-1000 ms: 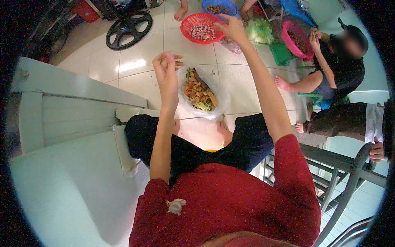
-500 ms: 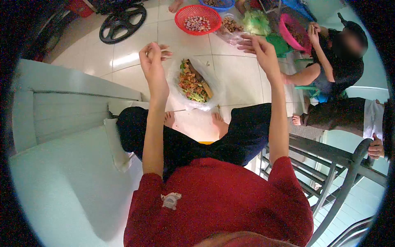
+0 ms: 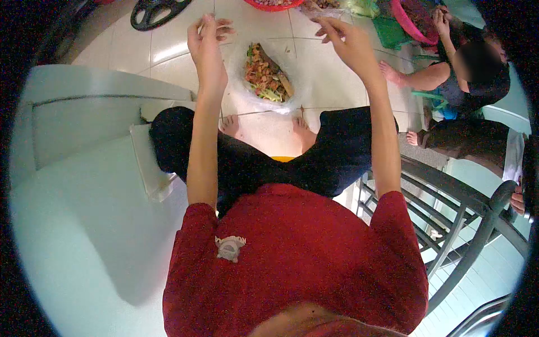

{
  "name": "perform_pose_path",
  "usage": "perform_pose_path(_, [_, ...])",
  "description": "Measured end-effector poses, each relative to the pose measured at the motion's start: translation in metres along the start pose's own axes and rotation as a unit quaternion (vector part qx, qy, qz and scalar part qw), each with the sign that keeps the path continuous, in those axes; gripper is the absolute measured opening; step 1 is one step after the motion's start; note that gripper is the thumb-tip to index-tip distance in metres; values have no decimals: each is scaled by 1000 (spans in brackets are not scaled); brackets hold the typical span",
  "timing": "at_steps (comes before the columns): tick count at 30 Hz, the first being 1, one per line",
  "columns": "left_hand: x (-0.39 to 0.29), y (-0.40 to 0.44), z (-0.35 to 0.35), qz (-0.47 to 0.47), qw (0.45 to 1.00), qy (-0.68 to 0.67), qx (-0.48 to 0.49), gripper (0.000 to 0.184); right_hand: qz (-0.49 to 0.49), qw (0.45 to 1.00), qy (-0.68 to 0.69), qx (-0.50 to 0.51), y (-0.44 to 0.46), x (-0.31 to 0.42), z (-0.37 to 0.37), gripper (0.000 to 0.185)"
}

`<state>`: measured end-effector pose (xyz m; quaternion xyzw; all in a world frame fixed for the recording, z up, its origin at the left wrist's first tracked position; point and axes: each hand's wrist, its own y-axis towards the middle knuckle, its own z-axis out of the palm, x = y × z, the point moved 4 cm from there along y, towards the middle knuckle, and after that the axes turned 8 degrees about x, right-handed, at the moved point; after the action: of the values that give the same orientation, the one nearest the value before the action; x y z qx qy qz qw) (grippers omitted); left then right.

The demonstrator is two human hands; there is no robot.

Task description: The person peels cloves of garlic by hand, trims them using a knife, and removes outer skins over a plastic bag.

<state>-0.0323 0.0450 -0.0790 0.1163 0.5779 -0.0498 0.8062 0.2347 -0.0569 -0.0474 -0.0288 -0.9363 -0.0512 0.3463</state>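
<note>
Right now both hands hover over the floor (image 3: 323, 76): left hand (image 3: 209, 42) loosely curled, right hand (image 3: 352, 48) half open, nothing visible in either grip, though fingertips are too blurry to rule out something small. Bag (image 3: 276, 105) lies between them on the floor, just ahead of the feet (image 3: 303, 135). Film looks thin, slippery, easy to tear; gather the rim. Scraps (image 3: 260, 73): light, soft, spill-prone. Knife (image 3: 277, 70) on them: stiff, probably heaviest; hold its handle, near end.

Between left hand (image 3: 208, 45) and right hand (image 3: 353, 48): plastic bag (image 3: 275, 105), one; knife (image 3: 275, 63), one. Beyond: red basket (image 3: 274, 7), one; pink container (image 3: 410, 32), one.
</note>
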Motion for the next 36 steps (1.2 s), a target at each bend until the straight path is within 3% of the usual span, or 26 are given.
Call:
perform_pose_path(2, [-2,-2,1,17,1000,-20,17,32,-59,997,-30,39,2,6,16,31])
perform_pose_path(8, [-10,-6,1,-28,998,-55,5,33,-70,996,-29,46,7,20,32,33])
perform_pose_path(15, [-8,-3,3,-40,998,-40,10,34,-11,996,-43,82,11,34,36,34])
perform_pose_path(18, [-5,-1,2,-44,998,-50,21,33,-45,994,-68,73,14,32,40,30])
perform_pose_path(20, [-3,0,3,-57,997,-45,16,31,-134,989,-63,26,17,28,43,28])
perform_pose_path(26, [2,0,4,-66,996,-49,15,27,-136,989,-53,16,14,60,35,29])
perform_pose_path(30, [-3,-2,6,-58,997,-48,22,27,-155,987,-42,11,17,53,35,29])
perform_pose_path(32, [-6,-3,8,-60,997,-28,26,27,-149,988,33,17,16,50,34,27])
perform_pose_path(36, [-7,-5,10,-60,997,-34,31,27,-133,991,21,16,17,48,34,24])
